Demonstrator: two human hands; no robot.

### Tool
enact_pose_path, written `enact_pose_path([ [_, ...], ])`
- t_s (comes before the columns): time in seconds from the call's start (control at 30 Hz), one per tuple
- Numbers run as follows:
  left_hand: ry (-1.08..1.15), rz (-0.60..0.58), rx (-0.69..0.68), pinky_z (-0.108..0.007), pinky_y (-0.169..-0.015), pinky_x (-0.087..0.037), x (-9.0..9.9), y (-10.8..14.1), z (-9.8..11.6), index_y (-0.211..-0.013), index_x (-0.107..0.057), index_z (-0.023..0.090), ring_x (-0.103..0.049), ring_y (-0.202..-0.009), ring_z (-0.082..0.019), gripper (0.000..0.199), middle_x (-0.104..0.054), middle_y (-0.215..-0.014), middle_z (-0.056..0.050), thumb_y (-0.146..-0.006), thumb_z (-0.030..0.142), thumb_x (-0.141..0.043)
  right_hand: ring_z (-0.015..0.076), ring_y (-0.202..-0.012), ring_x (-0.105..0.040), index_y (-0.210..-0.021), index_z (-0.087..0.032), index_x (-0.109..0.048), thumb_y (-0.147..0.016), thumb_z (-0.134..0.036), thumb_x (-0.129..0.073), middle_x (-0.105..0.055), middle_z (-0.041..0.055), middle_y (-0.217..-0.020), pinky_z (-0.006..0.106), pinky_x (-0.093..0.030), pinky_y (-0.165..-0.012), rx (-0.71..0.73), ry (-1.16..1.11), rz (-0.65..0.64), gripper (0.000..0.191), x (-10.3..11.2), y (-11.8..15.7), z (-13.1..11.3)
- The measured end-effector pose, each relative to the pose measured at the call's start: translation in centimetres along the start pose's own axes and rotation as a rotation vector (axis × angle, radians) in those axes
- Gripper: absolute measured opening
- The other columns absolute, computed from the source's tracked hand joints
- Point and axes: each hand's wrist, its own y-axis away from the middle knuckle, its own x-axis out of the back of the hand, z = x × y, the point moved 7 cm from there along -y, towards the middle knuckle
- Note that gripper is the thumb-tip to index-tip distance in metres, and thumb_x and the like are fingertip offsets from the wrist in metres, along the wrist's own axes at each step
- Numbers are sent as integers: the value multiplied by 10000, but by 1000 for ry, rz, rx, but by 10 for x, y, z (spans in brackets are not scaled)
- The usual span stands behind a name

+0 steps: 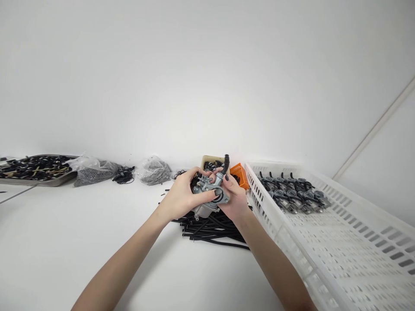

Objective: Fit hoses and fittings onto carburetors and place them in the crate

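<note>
From here I count one carburetor, two clear bags and one white crate. The carburetor's long axis slants up to the right, black tube uppermost. It sits between my left hand and right hand, both clamped round it, above black hoses on the desk.

White counter carried metal tray far left, two clear bags, black clump between them, black tubes piled mid-counter, cream bin, orange basket, white crate right.
</note>
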Motion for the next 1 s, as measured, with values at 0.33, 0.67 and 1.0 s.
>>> enact_pose_path([
  [0.33,-46,7,33,-317,-700,-439,-1,3,2,-1039,-626,192,-556,-756,-203,446,-666,-868,-8,-690,435,-761,213,-865,-665,-956,-241,-721,-753,-516,-821,-635,5,-728,333,-569,-816,15,-5,-19,356,-4,-1,1],
  [0.67,36,-32,0,-332,-821,-430,0,1,0,-1038,-626,186,-592,-907,-238,446,-691,-1006,-21,-695,433,-769,276,-1043,-683,-911,-236,-668,-741,-373,-726,-723,61,-814,410,-554,-915,-51,-50,-59,226,-6,1,-3],
  [1.0,0,-61,29,-326,-762,-417,-1,0,0,-1031,-609,193,-578,-851,-227,448,-668,-940,-8,-698,449,-765,182,-826,-659,-986,-240,-739,-757,-426,-864,-667,9,-768,270,-542,-725,7,36,-80,320,-5,2,-1],
])
